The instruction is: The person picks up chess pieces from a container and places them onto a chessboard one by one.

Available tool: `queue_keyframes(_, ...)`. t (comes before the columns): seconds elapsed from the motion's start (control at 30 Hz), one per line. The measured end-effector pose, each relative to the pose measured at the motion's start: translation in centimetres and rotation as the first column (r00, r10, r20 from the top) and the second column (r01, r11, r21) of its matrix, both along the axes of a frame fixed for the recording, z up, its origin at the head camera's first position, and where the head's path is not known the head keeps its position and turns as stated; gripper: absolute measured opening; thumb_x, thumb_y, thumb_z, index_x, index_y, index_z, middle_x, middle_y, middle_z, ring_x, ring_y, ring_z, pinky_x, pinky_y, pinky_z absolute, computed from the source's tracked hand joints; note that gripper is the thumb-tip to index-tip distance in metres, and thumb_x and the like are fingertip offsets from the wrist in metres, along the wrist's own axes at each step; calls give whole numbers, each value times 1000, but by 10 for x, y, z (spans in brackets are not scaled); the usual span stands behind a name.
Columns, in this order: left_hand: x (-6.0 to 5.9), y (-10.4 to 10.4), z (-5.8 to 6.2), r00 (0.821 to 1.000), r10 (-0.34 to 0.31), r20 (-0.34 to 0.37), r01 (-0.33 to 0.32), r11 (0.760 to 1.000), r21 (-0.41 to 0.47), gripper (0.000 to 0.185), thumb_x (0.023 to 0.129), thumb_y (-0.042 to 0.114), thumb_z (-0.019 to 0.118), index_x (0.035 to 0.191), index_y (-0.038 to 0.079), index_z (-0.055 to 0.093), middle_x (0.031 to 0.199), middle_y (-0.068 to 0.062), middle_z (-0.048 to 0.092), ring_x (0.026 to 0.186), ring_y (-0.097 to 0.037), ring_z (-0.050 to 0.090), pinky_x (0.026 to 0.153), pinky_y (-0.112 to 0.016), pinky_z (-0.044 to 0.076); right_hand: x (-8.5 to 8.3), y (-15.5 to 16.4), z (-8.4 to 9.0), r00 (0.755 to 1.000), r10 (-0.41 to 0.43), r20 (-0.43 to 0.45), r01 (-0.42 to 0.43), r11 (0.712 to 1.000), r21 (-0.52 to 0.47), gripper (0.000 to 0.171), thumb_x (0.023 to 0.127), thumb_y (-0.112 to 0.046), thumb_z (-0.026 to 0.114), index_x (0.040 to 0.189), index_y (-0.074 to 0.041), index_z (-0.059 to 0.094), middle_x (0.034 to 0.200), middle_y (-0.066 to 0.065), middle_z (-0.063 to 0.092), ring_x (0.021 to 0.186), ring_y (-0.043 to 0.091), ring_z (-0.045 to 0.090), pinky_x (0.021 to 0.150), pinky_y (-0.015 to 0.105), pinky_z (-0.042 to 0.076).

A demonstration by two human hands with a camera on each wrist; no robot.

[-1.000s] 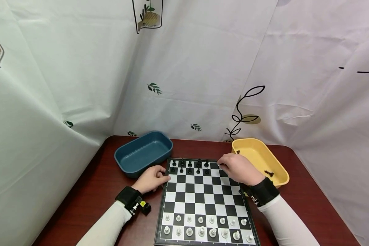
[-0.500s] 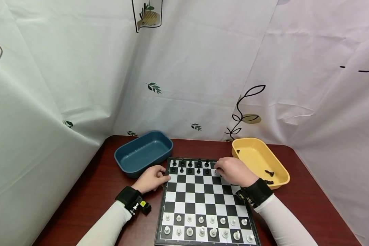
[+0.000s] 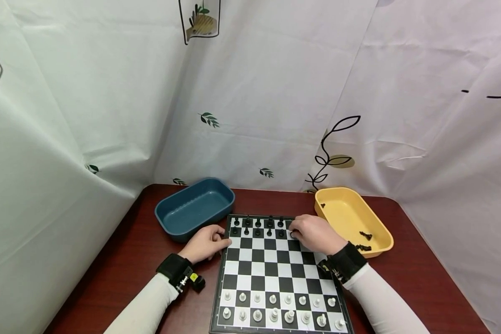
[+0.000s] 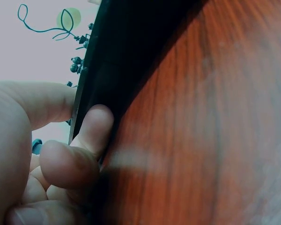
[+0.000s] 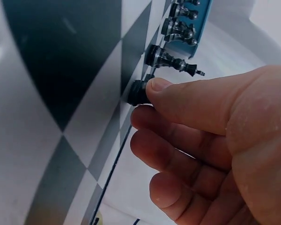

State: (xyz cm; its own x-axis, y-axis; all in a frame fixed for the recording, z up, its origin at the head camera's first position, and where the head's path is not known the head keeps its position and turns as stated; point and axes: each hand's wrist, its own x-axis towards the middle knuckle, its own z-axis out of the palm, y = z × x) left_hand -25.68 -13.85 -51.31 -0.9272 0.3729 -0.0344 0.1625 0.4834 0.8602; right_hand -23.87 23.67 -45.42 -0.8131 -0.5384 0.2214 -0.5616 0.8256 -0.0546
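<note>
My left hand (image 3: pixel 204 242) grips the left edge of the black-and-white chessboard (image 3: pixel 270 268), near its far corner. In the left wrist view, one finger reaches over the rim while others press its side. My right hand (image 3: pixel 315 233) is at the board's far right. Its thumb and fingers pinch a black chess piece (image 5: pixel 138 92), whose base stands at the board's surface in the right wrist view; its top is hidden. Left of it, several black chess pieces (image 3: pixel 257 227) stand in two rows. White chess pieces (image 3: pixel 273 314) fill two rows at the near side.
A yellow tub (image 3: pixel 346 197) at the right holds a few black pieces (image 3: pixel 365 235) lying down. The blue tub (image 3: pixel 183 223) stands at the far left, close to the left hand. Beneath is a dark red wooden table (image 3: pixel 121 273), with white printed cloth (image 3: pixel 254 93) behind.
My right hand has moved left and slightly nearer, from the board's far right corner toward the row of black pieces, bringing the chess piece down to the board. The left hand has stayed put.
</note>
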Motion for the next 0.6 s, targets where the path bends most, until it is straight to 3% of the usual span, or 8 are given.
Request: queue_keyframes(0.6,0,0,0,1000,1,-5,-1,1000,-5,51,102,31,83,134,-5,64,70,0,64,46,-12,50,49,-32,46,-3,0,-5,1000,-7,21,7,1000,-11,16,95,-5,88,110,-9,84,101,2,78,91,18,75,85,41,64)
